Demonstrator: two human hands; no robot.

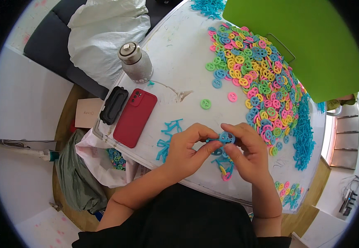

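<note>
My left hand (187, 153) pinches a small blue plastic stick piece (211, 140) between thumb and fingers. A round blue plastic wheel (227, 137) with cut-out openings is gripped by the thumb and fingers of my right hand (248, 155). The two pieces meet between my fingertips; whether they are joined I cannot tell. Under my hands lie blue pieces with a yellow and a pink wheel (226, 177), partly hidden. Several loose blue forked pieces (163, 149) rest beside my left hand. Beyond my right hand spreads a large pile of pink, yellow, green and blue wheels (266, 78).
On the white table (179, 53) are a red phone (140, 120), a black open case (114, 105) and a grey metal bottle (136, 64). Blue sticks (303, 136) are heaped at the right. A green board (295, 29) stands behind the wheels. Bags (105, 157) sit left below the table.
</note>
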